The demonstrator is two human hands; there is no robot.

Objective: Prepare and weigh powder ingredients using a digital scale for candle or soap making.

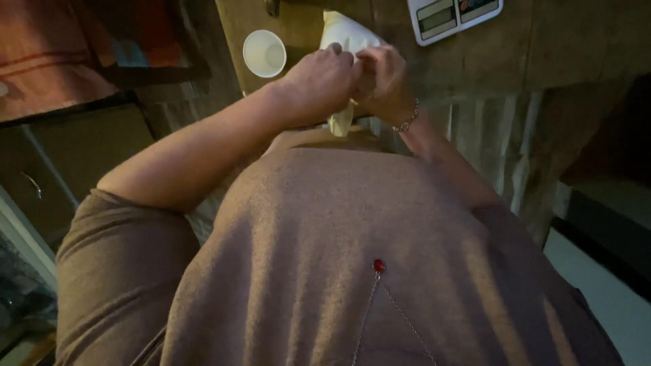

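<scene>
Near the frame's top centre, the left hand [319, 81] and right hand [383, 78] are gripping a white bag [342, 34], fingers closed, beside a white cup [264, 53] sitting on the surface [237, 20].

Both hands meet at the near edge of the counter [542, 47], the left hand [319, 81] touching the right hand [383, 78], fingers closed together on a bag [342, 34]. The bag extends beyond the hands onto the counter and hangs below them (lower end just under the knuckles). A paper cup [264, 53] stands on the counter, near, to the left of the left hand. A kitchen scale [454, 15] lies farther back, beyond and to the right of the right hand.
</scene>
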